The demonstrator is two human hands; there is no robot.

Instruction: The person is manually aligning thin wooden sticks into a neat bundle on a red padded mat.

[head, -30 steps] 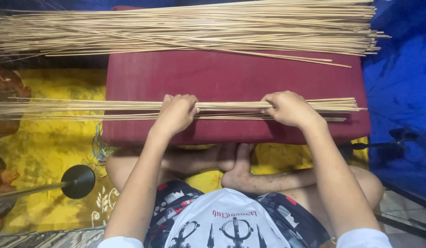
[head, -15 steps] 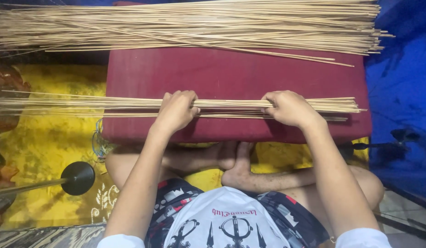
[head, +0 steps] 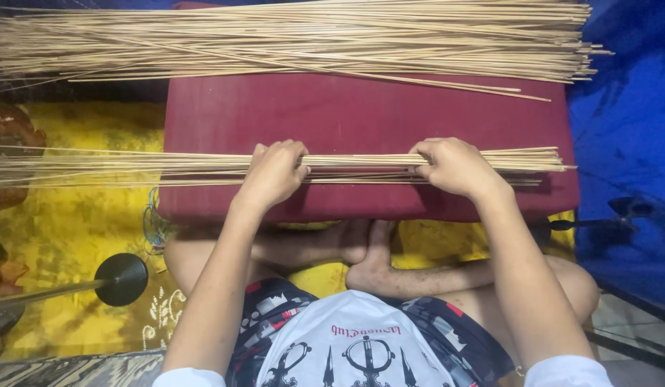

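Note:
A thin bundle of long pale sticks lies across the near part of a dark red low table. My left hand rests on the bundle left of centre, fingers curled over the sticks. My right hand presses on the same bundle further right, fingers closed around it. The bundle's left end sticks out well past the table's edge. A much larger heap of the same sticks lies along the far edge of the table.
I sit cross-legged on a yellow patterned cloth with my feet under the table. A black round stand base with a rod lies at my left. Blue sheeting covers the right side.
Both hands have stayed on the near bundle with barely any shift; the sticks look slightly more gathered and even.

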